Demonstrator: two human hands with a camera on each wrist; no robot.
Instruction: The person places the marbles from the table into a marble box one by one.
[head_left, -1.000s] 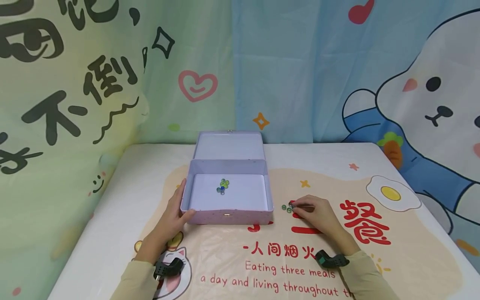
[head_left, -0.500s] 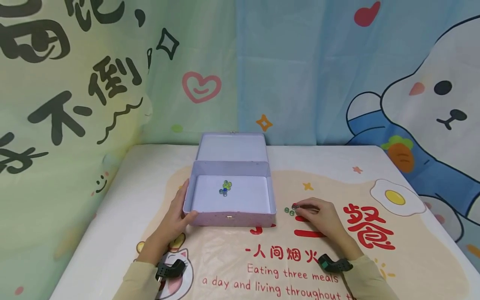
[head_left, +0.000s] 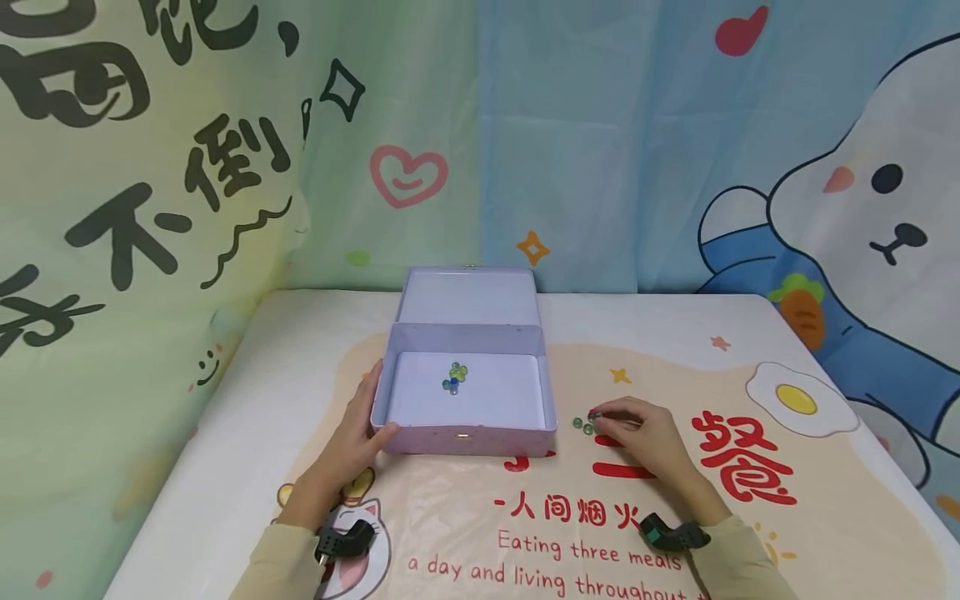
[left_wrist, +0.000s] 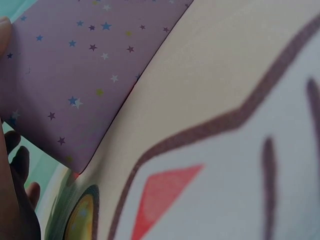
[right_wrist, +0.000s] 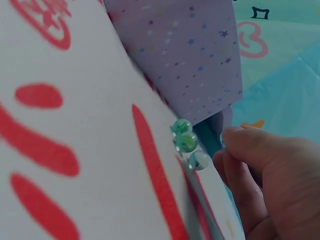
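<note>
The left hand (head_left: 352, 433) grips the box (head_left: 498, 440) at its near left corner, with the thumb against the front wall and the fingers along the left side. The box stands on the table (head_left: 645, 317), and its lid (head_left: 468, 296) is tilted back behind it. On the floor of the box, near the middle, lies a small group of glass marbles (head_left: 454, 381), some yellow-green and some blue.

The right hand (head_left: 648, 435) is to the right of the box, low above the table. Its thumb and fingertips are close together, just beside three other marbles (right_wrist: 187, 142), which are greenish and clear and lie near one another on the printed cover (head_left: 450, 492). Whether a marble is clamped between these fingertips, I cannot tell.

Each wrist wears a black band, left band (head_left: 347, 542) and right band (head_left: 672, 533). Behind the table hangs a curtain (head_left: 558, 158) with printed drawings.
</note>
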